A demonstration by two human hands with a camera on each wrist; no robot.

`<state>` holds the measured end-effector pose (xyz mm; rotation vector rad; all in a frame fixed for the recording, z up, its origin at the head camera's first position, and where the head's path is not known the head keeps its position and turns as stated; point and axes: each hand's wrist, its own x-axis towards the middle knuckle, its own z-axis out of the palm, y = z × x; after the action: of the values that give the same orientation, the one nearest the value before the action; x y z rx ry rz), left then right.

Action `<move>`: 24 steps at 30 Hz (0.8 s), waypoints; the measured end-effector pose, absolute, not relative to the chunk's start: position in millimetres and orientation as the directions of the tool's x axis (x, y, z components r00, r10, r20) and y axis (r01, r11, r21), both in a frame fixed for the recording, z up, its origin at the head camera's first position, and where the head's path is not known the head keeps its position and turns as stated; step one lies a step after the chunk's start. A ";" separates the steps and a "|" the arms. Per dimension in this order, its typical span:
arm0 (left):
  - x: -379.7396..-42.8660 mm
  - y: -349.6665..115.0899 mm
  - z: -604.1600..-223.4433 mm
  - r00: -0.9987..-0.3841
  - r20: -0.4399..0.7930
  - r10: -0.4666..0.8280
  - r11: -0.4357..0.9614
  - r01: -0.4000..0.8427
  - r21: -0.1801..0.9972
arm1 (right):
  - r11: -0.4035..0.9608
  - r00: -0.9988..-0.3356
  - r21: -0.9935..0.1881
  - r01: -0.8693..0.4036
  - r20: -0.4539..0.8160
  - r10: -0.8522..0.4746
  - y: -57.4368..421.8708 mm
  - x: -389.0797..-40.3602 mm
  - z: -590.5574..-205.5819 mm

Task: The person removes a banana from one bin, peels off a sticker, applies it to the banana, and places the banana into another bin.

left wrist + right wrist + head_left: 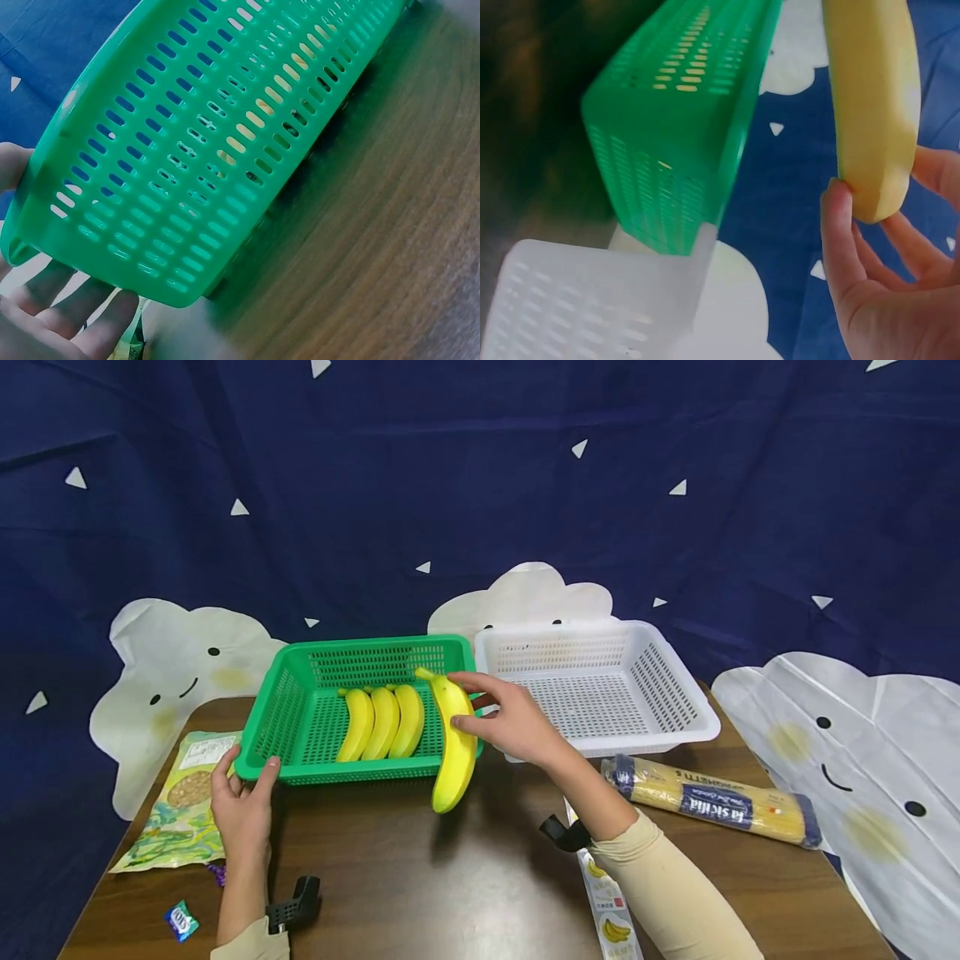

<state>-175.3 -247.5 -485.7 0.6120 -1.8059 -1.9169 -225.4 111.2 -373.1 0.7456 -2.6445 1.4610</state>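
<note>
In the head view my right hand (517,718) pinches a yellow banana (453,752) between thumb and fingers. The banana hangs over the front right part of a green basket (330,771), its lower end in front of the rim. Seen from the right wrist, the thumb and fingers hold one end of the banana (874,105). My left hand (243,806) grips the basket's front left corner, thumb at the rim and fingers outside; the left wrist view shows these fingers (105,322) against the basket wall (142,225). Three bananas (386,724) lie side by side inside the basket.
A white basket (600,745) stands right of the green one. In front of it lie a spaghetti pack (712,802) and a strip of banana stickers (611,906). At left are a green-and-yellow food bag (183,818) and a small blue wrapped candy (181,921) on the brown table (420,893).
</note>
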 end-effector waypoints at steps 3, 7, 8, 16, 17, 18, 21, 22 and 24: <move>-175.7 -248.6 -484.7 -0.812 -0.019 -0.583 -0.046 0.010 0.999 | 0.430 -0.883 -0.800 -0.418 0.247 -0.399 113.6 -216.2 -377.6; -175.6 -249.1 -485.4 -0.816 -0.001 -0.578 -0.041 0.028 0.999 | 0.421 -0.883 -0.811 -0.406 0.230 -0.409 117.3 -201.6 -382.3; -175.4 -249.1 -485.5 -0.816 0.002 -0.578 -0.044 0.033 0.998 | 0.417 -0.884 -0.816 -0.402 0.226 -0.410 117.9 -196.9 -381.6; -175.7 -249.7 -487.8 -0.810 -0.005 -0.586 -0.043 0.025 0.999 | 0.360 -0.881 -0.862 -0.358 0.184 -0.436 126.4 -159.8 -366.2; -175.8 -249.9 -487.7 -0.811 -0.006 -0.586 -0.041 0.023 0.999 | 0.356 -0.880 -0.865 -0.353 0.177 -0.440 127.8 -157.2 -366.2; -175.8 -250.0 -487.7 -0.811 -0.006 -0.586 -0.044 0.024 0.999 | 0.352 -0.880 -0.870 -0.347 0.172 -0.443 129.3 -154.8 -367.0; -175.7 -250.1 -487.7 -0.814 0.008 -0.581 -0.026 0.028 0.999 | 0.349 -0.881 -0.878 -0.328 0.150 -0.449 134.6 -150.1 -375.9; -175.6 -250.0 -488.0 -0.815 0.010 -0.580 -0.030 0.034 0.999 | 0.347 -0.880 -0.880 -0.323 0.144 -0.454 137.2 -150.0 -382.5; -174.9 -249.8 -488.3 -0.814 0.013 -0.580 -0.031 0.038 0.999 | 0.349 -0.877 -0.884 -0.312 0.126 -0.464 143.0 -150.4 -397.7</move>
<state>-174.9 -249.8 -488.3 0.5682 -1.8178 -1.8974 -150.4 143.0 -397.7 0.7823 -2.6968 1.7112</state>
